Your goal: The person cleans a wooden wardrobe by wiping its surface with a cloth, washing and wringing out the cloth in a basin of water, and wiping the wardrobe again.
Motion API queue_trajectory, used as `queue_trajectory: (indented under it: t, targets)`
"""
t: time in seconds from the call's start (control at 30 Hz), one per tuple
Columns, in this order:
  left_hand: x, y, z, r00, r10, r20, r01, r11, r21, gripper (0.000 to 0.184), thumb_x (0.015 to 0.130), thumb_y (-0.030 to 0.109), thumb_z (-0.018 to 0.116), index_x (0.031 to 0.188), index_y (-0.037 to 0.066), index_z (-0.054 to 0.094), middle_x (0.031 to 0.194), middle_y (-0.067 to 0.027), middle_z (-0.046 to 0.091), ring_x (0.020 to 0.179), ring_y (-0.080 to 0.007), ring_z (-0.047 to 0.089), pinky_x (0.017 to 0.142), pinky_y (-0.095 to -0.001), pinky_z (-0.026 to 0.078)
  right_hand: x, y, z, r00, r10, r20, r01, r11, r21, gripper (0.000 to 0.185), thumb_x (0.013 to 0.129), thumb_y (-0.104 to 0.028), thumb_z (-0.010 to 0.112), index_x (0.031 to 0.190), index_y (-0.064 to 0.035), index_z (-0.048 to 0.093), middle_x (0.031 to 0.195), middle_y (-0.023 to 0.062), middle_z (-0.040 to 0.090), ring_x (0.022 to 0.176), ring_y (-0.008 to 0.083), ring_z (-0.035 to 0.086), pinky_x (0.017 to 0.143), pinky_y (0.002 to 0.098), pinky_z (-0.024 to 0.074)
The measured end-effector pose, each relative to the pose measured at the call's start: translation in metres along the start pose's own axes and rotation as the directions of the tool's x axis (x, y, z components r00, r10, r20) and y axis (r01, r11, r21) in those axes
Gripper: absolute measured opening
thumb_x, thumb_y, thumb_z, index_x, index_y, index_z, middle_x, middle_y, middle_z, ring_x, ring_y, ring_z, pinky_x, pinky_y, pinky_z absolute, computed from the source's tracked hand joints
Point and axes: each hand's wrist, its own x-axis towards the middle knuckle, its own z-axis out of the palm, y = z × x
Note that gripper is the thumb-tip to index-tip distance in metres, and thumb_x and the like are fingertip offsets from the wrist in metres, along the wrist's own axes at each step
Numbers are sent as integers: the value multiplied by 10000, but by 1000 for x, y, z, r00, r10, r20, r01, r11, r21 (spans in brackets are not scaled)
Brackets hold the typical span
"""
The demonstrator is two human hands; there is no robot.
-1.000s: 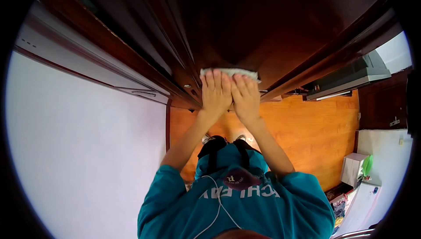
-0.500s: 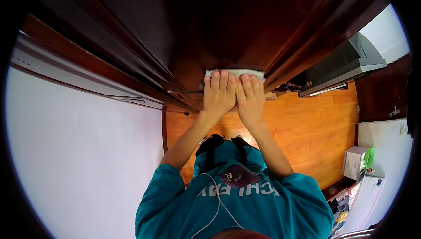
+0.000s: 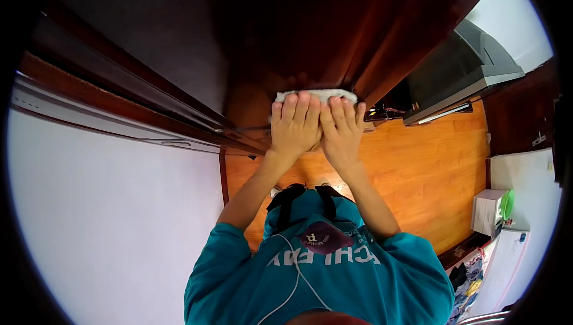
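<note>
A folded white cloth (image 3: 325, 94) lies against the glossy dark wood door (image 3: 274, 32), with its upper edge showing above my fingertips. My left hand (image 3: 293, 127) presses flat on the cloth's left part, fingers stretched out and pointing up. Beside it, my right hand (image 3: 342, 131) lies flat on the right part, fingers extended and a little apart. The two hands touch or nearly touch at the thumbs. Most of the cloth is hidden under them. Faint reflections of the fingers show in the door's sheen.
A grey boxy television (image 3: 471, 74) stands at the right. On the left are a raised wooden frame (image 3: 137, 107) and a white panel (image 3: 119, 211). Orange wooden flooring (image 3: 418, 176) runs below. A small white drawer unit (image 3: 487, 211) and a green basin (image 3: 507, 204) stand far right.
Both hands and the cloth have shifted slightly up and left in view, still pressed on the door. The view has turned a little, so the television sits further left.
</note>
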Motion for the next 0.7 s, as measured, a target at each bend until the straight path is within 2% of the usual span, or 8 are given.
queue_trajectory:
  t: [0.1,0.33,0.4,0.43,0.53,0.6,0.67,0.7]
  targets:
    - [34,7,-5,999,37,24,-37,999,9,583,898,280,429,1436,116,277,1531,-29,158,1417,-224,118,1143,-430,47,16,8,-9,994,55,-97,-54,998,19,370,813,-87,537,1181,-112,575,1279,30,527,1186,240,473,1065,473,225]
    - [-1,8,1,994,97,50,-100,994,47,531,899,262,427,1404,119,342,1527,-17,173,1415,-204,127,1144,-417,54,-22,17,13,999,19,-47,-19,1000,3,369,824,-105,525,1188,-111,582,1308,13,502,1281,220,382,1095,485,161]
    - [-4,8,-6,968,154,196,-164,986,36,345,896,252,453,1137,19,536,1478,-155,237,1401,-335,127,1123,-489,62,-23,14,7,998,55,36,-53,997,-52,360,851,-140,489,1199,-118,583,1321,9,494,1302,213,360,1107,489,132]
    - [7,11,-5,982,154,107,-167,977,135,261,863,236,486,1028,48,560,1351,-147,389,1285,-326,324,1051,-487,221,-16,13,4,998,54,12,-53,996,-71,356,867,-162,462,1199,-112,581,1328,16,489,1309,227,355,1115,496,100]
    - [52,15,-22,977,125,170,-125,992,-10,244,843,222,501,1023,70,566,1232,-126,460,1149,-301,414,985,-454,288,9,14,-14,997,69,19,-66,988,-141,370,864,-156,468,1216,-103,568,1330,32,488,1322,242,337,1116,510,78]
    - [52,16,-16,984,131,124,-140,988,69,247,835,232,511,1033,96,571,1212,-74,484,1136,-262,438,1003,-451,279,8,19,-7,999,32,-12,-33,994,-104,382,872,-130,467,1245,-81,538,1397,80,415,1369,276,256,1114,528,52]
    - [40,12,-11,967,149,205,-146,989,-29,570,892,269,428,1440,194,286,1506,75,226,1405,-127,144,1154,-369,63,-2,21,10,984,31,-173,-42,997,-62,383,879,-105,469,1256,-57,515,1465,129,303,1399,304,169,1112,540,39]
    - [42,12,-15,972,132,193,-131,991,-19,554,920,276,379,1453,209,248,1513,77,204,1402,-94,130,1156,-351,48,-2,17,11,987,34,-160,-44,998,-55,382,870,-65,480,1250,-38,509,1498,155,216,1409,323,117,1108,550,44]
